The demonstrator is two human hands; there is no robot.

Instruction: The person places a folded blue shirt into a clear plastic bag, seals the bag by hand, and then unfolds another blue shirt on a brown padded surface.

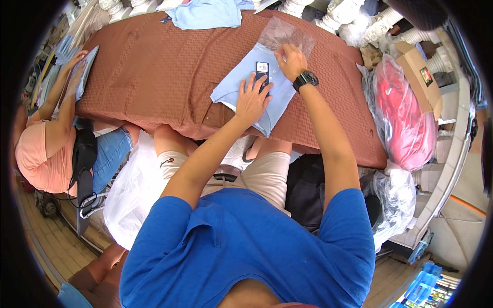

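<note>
A light blue folded garment (228,84) lies on the brown cloth-covered table, with a dark blue tag (262,68) bearing a white label on its front. My left hand (250,101) rests flat across the garment and the lower part of the tag, its fingers spread. From the garment's far edge extends a clear plastic bag (275,33); whether it also wraps the garment I cannot tell. My right hand (291,61), with a black watch on the wrist, has its fingers curled and pinched at the bag's near edge. Its fingertips are partly hidden.
Another light blue garment (205,14) lies at the table's far edge. A co-worker (43,149) at the left handles folded garments (88,72). Red items in clear plastic (400,113) and a cardboard box (418,77) stand at the right. White balusters (336,14) line the back.
</note>
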